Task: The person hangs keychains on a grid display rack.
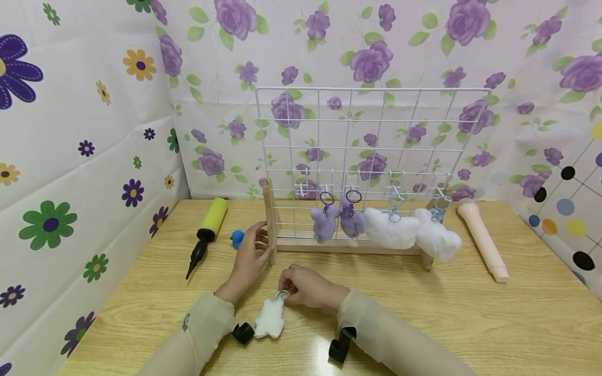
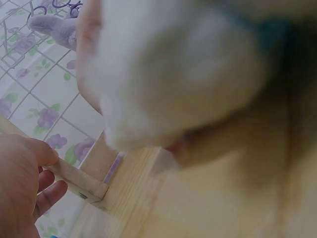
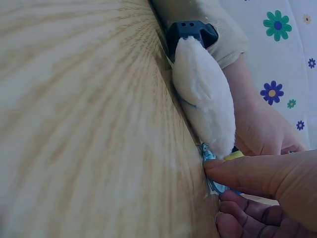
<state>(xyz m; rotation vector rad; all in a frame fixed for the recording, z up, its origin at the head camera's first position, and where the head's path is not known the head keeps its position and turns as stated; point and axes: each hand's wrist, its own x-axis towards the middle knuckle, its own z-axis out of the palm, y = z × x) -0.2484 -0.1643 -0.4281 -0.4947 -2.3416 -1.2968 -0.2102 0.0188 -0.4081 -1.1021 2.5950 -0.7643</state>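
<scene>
My right hand [image 1: 308, 287] pinches the pale blue ring of a small white plush keychain [image 1: 270, 319]. The plush lies on the table between my forearms. In the right wrist view, thumb and fingers meet at the ring, and the white plush [image 3: 205, 96] extends away from them. My left hand [image 1: 251, 256] grips the left wooden upright [image 1: 271, 209] of a white wire grid rack [image 1: 350, 120]. Thumb and fingers lie on either side of that wood [image 2: 74, 181] in the left wrist view. The blurred white plush [image 2: 173, 74] fills much of that view.
Two purple plush keychains [image 1: 324, 224] and two white fluffy ones [image 1: 392, 228] hang from hooks on the grid. A yellow-and-black hand pump [image 1: 213, 219] and a small blue object [image 1: 237, 239] lie left. A pale pink cylinder [image 1: 483, 240] lies right.
</scene>
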